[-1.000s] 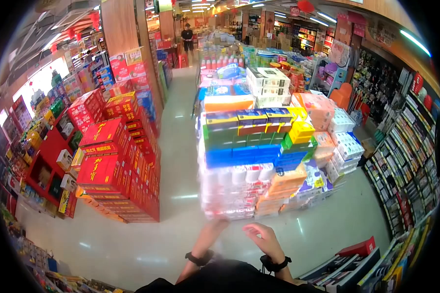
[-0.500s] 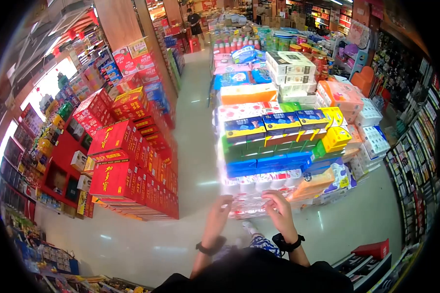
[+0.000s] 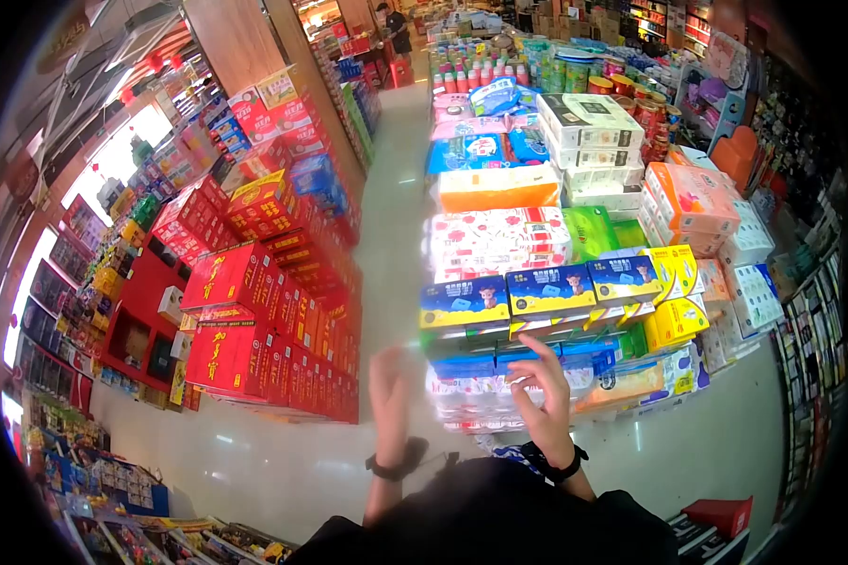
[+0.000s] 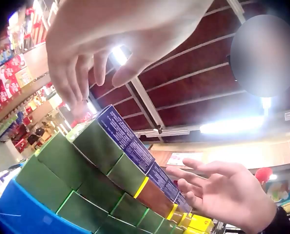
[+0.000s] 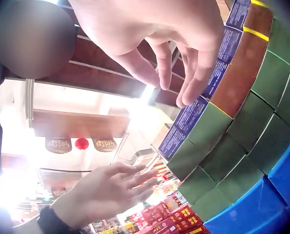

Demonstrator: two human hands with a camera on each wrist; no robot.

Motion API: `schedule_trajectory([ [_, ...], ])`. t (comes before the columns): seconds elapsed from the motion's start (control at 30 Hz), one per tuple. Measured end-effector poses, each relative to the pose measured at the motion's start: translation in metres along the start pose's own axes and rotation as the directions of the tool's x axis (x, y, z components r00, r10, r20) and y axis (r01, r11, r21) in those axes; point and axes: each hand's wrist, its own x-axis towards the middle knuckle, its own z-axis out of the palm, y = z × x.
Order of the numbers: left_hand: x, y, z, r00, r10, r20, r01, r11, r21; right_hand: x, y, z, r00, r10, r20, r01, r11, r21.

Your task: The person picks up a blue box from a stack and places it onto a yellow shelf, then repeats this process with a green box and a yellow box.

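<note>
My left hand point(image 3: 393, 395) is blurred, raised over the aisle just left of the stacked goods. Its fingers bend loosely with nothing between them, near the end box of the top row in the left wrist view. My right hand point(image 3: 545, 391) is in front of the stack, fingers spread and slightly bent, holding nothing. Dark blue and yellow boxes point(image 3: 551, 290) form the top row. Under them, green boxes point(image 5: 252, 117) and blue packs point(image 5: 254, 207) are piled. In the right wrist view the right fingertips overlap the dark blue box faces point(image 5: 228, 44).
White rolls in clear wrap point(image 3: 462, 400) lie low at the stack's front. Red cartons point(image 3: 231, 358) are piled across the aisle floor point(image 3: 396, 179) to the left. Behind the boxes lie tissue packs point(image 3: 495, 235). A person point(image 3: 398, 33) stands far down the aisle.
The view has come nearer the stack and tilted down. Both hands have risen and moved apart, the right one now overlapping the boxes' front. The far person has shifted slightly right in view.
</note>
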Motion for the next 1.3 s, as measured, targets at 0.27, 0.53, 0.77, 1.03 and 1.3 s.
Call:
schedule_trajectory([
  [0.27, 0.022, 0.015, 0.033, 1.000, 0.008, 0.012, -0.009, 1.000, 0.019, 0.030, 0.022, -0.015, 0.989, -0.016, 0.148, 0.021, 0.999, -0.034],
  [0.53, 0.019, 0.001, 0.050, 0.998, 0.020, -0.064, -0.018, 0.999, 0.029, 0.046, 0.035, -0.029, 0.961, -0.073, 0.268, 0.069, 0.997, 0.022],
  [0.77, -0.006, -0.011, 0.041, 0.966, 0.000, -0.259, 0.007, 1.000, 0.027, 0.048, 0.037, -0.022, 0.945, -0.078, 0.316, 0.050, 0.994, 0.097],
  [1.03, -0.049, -0.012, 0.017, 0.884, 0.182, -0.431, -0.255, 0.960, -0.119, 0.043, 0.038, 0.016, 0.910, -0.288, 0.297, 0.228, 0.948, 0.220],
  [1.3, -0.152, 0.007, -0.015, 0.620, 0.089, -0.779, -0.172, 0.985, -0.024, 0.002, 0.025, 0.083, 0.709, -0.470, 0.525, 0.331, 0.880, 0.340],
])
